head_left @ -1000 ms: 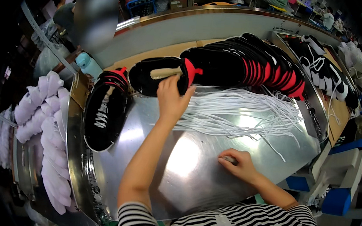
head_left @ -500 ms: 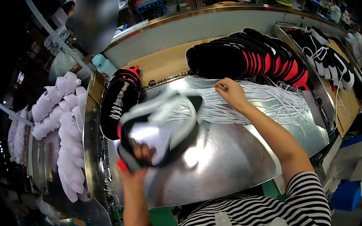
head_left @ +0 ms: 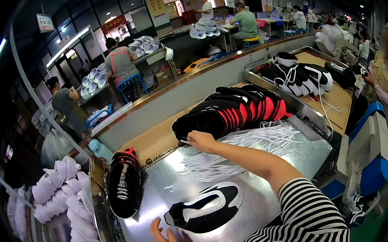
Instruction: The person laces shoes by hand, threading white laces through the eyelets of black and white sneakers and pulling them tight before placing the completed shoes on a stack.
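Note:
A black-and-white shoe upper (head_left: 215, 211) lies on the shiny metal tabletop (head_left: 261, 200), with its opening facing up. My left hand (head_left: 164, 239) is beside its near left end, fingers apart and holding nothing. Farther off, my right hand (head_left: 201, 141) is closed in a pinch at the front of a row of black-and-red shoe uppers (head_left: 237, 111). A small pale tip shows by its fingers, but what it pinches I cannot make out. White shoelaces (head_left: 262, 144) lie spread beneath and behind my right forearm. At the left edge stands another black-and-red shoe upper (head_left: 124, 189).
Pale lilac padded pieces (head_left: 63, 192) are stacked left of the table. A light-blue bottle (head_left: 100, 148) stands by the far left corner. More black-and-white uppers (head_left: 296, 77) fill a tray at the far right, beside a blue-and-grey machine (head_left: 372, 157). Several people work beyond the partition.
The black-and-white upper, held in my left hand before, now lies on the tabletop, and that hand has opened and drawn back. My right hand is now at the row's front. The view has tilted up.

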The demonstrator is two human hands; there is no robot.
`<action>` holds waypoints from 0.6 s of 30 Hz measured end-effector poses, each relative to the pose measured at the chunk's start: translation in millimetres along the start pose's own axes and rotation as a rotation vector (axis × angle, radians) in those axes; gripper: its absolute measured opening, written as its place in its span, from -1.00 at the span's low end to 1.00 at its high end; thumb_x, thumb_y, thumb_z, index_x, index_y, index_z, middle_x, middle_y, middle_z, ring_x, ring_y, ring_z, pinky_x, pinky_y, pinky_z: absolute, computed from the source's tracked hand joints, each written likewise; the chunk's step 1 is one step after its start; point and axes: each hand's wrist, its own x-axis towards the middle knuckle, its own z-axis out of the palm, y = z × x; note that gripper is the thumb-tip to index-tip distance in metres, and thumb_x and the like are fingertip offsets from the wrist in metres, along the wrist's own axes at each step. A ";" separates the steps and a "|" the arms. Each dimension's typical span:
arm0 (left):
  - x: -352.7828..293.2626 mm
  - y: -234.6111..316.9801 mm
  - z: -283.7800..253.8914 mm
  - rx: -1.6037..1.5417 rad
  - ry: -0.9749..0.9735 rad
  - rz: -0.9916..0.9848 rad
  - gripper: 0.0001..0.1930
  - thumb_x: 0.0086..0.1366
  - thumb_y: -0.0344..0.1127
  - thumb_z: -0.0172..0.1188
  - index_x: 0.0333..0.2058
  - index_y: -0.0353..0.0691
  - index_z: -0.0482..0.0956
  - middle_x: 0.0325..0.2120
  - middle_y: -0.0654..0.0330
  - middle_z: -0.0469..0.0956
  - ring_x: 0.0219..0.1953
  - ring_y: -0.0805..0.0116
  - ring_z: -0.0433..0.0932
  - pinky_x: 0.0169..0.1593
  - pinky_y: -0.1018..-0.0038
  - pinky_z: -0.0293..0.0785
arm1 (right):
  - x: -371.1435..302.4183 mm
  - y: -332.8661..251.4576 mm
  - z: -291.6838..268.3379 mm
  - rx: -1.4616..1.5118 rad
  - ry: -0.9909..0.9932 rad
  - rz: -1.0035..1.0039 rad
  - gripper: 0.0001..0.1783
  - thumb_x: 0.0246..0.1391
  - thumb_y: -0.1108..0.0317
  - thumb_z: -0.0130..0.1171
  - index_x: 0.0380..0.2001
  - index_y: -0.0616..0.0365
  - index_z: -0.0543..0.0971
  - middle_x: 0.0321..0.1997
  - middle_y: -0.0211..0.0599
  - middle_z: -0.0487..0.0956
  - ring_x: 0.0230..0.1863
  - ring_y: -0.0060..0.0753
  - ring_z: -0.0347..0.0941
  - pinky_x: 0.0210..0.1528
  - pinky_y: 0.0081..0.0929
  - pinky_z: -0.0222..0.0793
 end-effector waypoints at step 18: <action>22.3 84.9 45.7 0.130 -0.490 0.196 -0.71 0.07 -0.34 0.39 -0.27 -0.33 0.54 -0.44 0.01 0.60 -0.39 0.12 0.59 -0.26 0.34 0.46 | -229.5 -153.7 -284.3 1.372 0.145 0.513 -0.88 0.18 0.42 0.14 -0.33 0.08 0.38 -0.57 -0.53 0.39 -0.72 -0.79 0.15 -0.73 -0.78 -0.02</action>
